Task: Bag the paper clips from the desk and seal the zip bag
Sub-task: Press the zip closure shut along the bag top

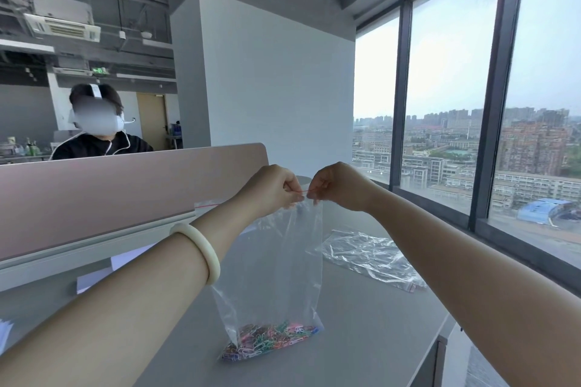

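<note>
A clear zip bag (276, 264) hangs upright over the grey desk (361, 339), its bottom resting on the desk top. A heap of coloured paper clips (270, 339) lies inside at the bottom. Both hands pinch the bag's red zip strip at the top. My left hand (276, 187) grips it from the left and my right hand (336, 187) from the right, fingertips nearly touching. The strip's left end shows as a thin red line behind my left forearm, which wears a white bangle.
A second clear plastic bag (371, 254) lies flat on the desk to the right. A pink divider panel (110, 195) stands along the desk's far edge, with a person in a headset behind it. Windows run along the right.
</note>
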`<state>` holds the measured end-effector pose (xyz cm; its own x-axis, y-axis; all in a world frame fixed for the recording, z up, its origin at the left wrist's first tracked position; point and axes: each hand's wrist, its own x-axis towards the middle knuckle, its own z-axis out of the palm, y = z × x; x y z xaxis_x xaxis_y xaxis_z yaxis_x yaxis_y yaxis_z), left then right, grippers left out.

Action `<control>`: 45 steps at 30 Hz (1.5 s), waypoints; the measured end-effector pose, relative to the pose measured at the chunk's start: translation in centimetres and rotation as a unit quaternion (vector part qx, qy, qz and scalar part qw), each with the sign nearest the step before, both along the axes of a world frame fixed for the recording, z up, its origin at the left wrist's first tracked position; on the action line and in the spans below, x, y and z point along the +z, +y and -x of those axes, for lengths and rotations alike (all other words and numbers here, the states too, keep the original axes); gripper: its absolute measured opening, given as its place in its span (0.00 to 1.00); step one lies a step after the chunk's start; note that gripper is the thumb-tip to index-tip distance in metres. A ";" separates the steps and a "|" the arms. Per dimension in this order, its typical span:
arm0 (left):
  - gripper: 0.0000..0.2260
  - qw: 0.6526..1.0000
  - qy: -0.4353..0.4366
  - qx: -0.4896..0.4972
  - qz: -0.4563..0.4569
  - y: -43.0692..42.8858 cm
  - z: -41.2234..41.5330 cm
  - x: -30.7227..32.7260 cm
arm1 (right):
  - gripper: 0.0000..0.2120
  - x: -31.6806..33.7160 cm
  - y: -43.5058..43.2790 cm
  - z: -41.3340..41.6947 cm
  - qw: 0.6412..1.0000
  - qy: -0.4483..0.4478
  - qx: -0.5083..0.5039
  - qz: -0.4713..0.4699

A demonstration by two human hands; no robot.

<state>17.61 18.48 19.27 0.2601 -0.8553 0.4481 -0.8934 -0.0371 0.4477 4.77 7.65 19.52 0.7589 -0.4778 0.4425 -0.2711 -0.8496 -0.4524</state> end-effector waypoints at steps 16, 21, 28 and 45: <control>0.03 0.999 -0.016 0.024 -0.015 0.9 -1.2 0.2 | 0.04 -0.1 -0.7 0.5 0.999 -0.014 0.028 -0.043; 0.03 0.999 -0.025 0.027 -0.005 0.8 -1.1 0.2 | 0.09 0.7 0.0 0.4 0.998 -0.014 0.034 -0.053; 0.04 1.000 -0.017 0.015 -0.011 1.0 -0.9 0.3 | 0.03 0.8 0.7 -1.4 0.997 0.062 -0.013 0.044; 0.03 0.994 -0.070 0.066 -0.053 3.9 -3.7 0.7 | 0.07 0.5 0.0 -1.1 0.997 0.050 -0.030 0.060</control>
<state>21.32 22.37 19.93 0.3153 -0.8620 0.3968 -0.9307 -0.1991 0.3070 5.82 7.65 20.06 0.7732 -0.4725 0.4229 -0.3619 -0.8765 -0.3176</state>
